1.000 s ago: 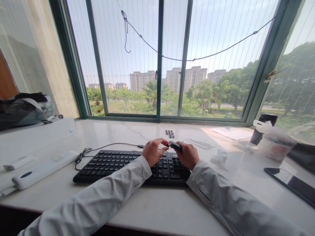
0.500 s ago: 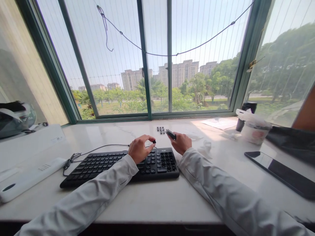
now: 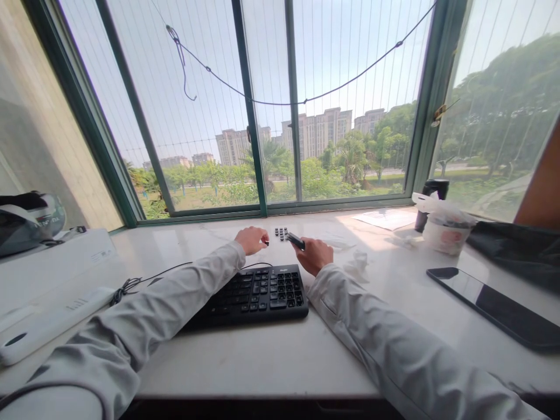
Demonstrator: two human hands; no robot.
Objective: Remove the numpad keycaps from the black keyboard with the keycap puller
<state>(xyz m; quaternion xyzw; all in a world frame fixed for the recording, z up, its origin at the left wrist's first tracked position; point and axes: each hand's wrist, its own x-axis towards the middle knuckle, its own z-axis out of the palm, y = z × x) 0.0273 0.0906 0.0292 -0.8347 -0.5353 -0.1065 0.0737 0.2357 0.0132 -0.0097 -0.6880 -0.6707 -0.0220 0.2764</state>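
Left hand (image 3: 252,241) has moved off the keyboard (image 3: 284,289) since half a second ago and now sits past its far edge, just left of a little batch of loose keycaps (image 3: 280,234). Head cam's the only view, so going off that: thumb and fingers are pinched together on one small black keycap (image 3: 266,243). Right hand (image 3: 315,255) is just right of the batch, fingers wrapped around a dark handheld tool (image 3: 296,241), its tip pointing far-left. Keyboard's lying flat on the near side of both hands, left sleeve covering a big chunk of it.

Surface is a pale, glossy worktop (image 3: 227,364) with a bright sun patch at the far right, where a sheet of paper (image 3: 385,219) lies. Near that there's a bagged tub (image 3: 448,233), then a black phone (image 3: 494,306) nearer and further right. Crumpled clear plastic (image 3: 356,265) sits by the right wrist. Far left has a helmet (image 3: 28,221) on a white box (image 3: 83,251). Green-framed window (image 3: 433,99) runs along the far side, dark cord (image 3: 324,95) sagging across it, trees and apartment blocks outside.
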